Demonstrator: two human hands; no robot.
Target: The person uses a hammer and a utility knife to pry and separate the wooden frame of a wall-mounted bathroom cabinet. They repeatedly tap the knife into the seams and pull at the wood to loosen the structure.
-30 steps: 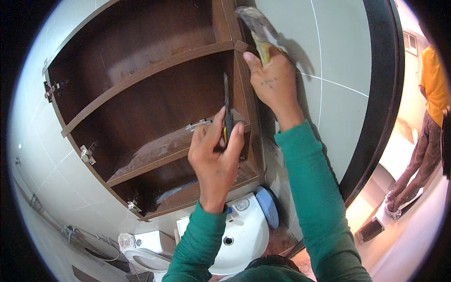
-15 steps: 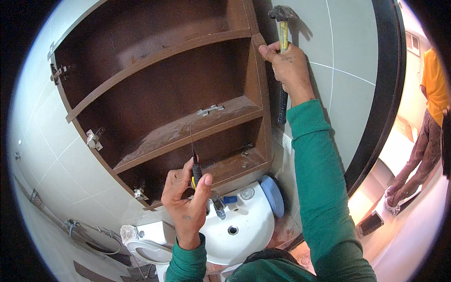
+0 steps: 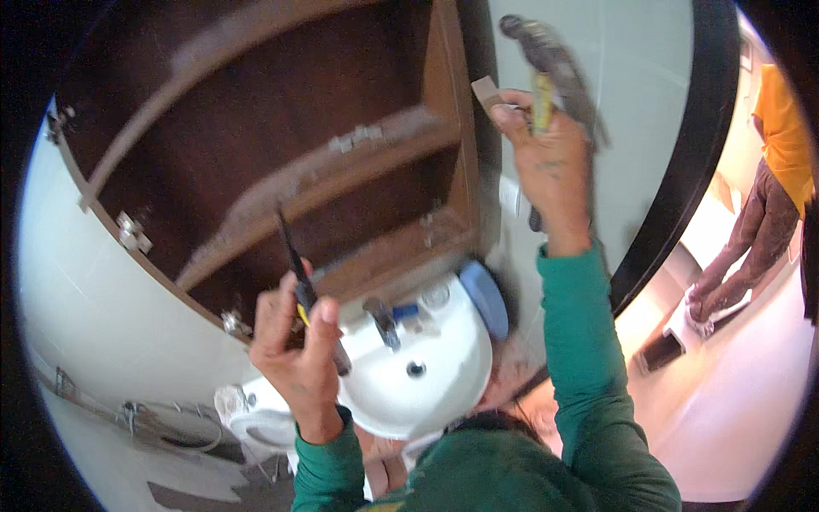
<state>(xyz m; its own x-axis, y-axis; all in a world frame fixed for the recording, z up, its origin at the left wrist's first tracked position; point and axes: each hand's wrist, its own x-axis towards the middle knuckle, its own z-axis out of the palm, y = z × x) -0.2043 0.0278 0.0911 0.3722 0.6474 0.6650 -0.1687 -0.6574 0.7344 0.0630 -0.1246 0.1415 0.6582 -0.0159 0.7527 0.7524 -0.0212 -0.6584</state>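
My left hand (image 3: 300, 354) is closed round a screwdriver (image 3: 291, 246) with a black and yellow handle, its dark shaft pointing up toward the cabinet's lower shelf. In my raised right hand (image 3: 553, 166) is a hammer (image 3: 553, 60) with a dark head and yellow on its handle; the head is up, and motion smears it. A small flat tan piece (image 3: 485, 92) shows at the right thumb and fingertips; whether it is loose cannot be told. Left of that hand stands the open brown wooden cabinet (image 3: 448, 72), its curved shelves dusty. Metal hinges (image 3: 134, 233) line its left edge.
Below the cabinet are a white washbasin (image 3: 409, 405) with a tap (image 3: 381, 320) and a blue item (image 3: 485, 299) at its right rim. A toilet (image 3: 264, 427) stands at lower left. Beyond the dark frame (image 3: 695, 145) at right, a person in yellow (image 3: 781, 141) stands.
My right hand has drawn back from the cabinet's right edge, slightly right and down, with the hammer tilting. My left hand with the screwdriver has moved left and down. The whole view has shifted.
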